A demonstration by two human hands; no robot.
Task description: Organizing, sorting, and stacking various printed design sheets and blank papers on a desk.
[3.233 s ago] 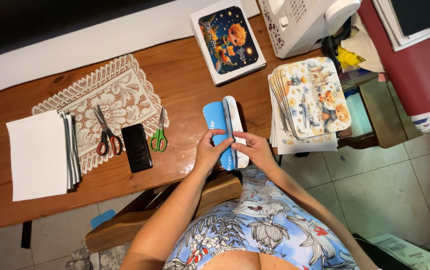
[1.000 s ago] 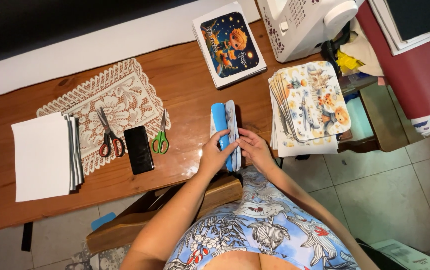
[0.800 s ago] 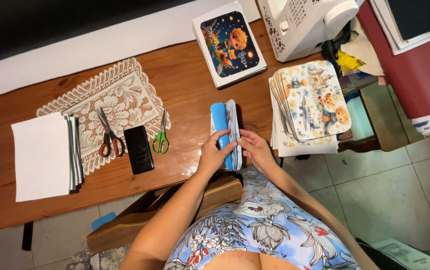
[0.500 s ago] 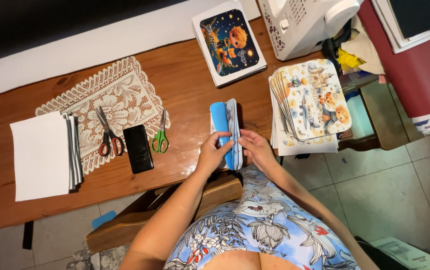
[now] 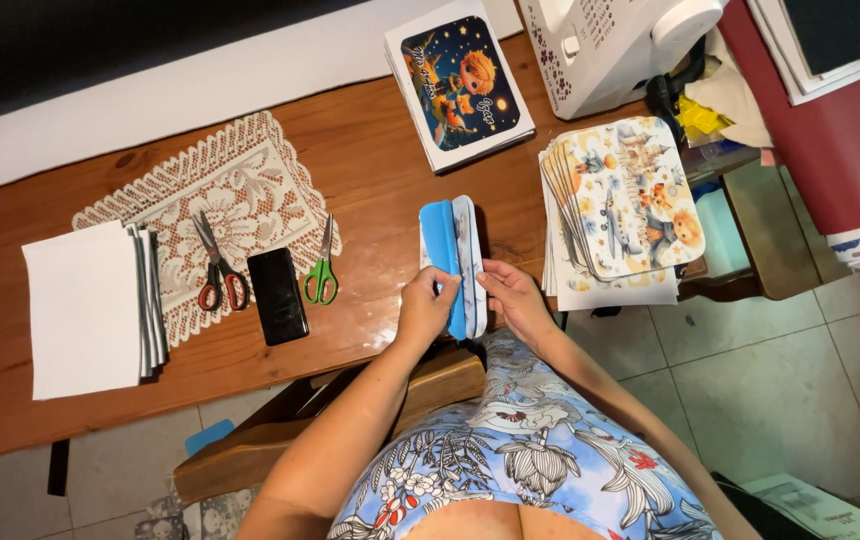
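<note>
- The left hand (image 5: 428,306) sits near the table's front edge, fingers curled forward and pressed together, thumb tucked toward the right.
- The right hand (image 5: 513,300) lies just to its right, close but not touching it, fingers bent and pointing left, the fingertips (image 5: 487,279) pinched.
- Both forearms run bare from the near body, angling inward so the wrists converge.
- The left forearm comes from the lower left, the right from the lower right.
</note>
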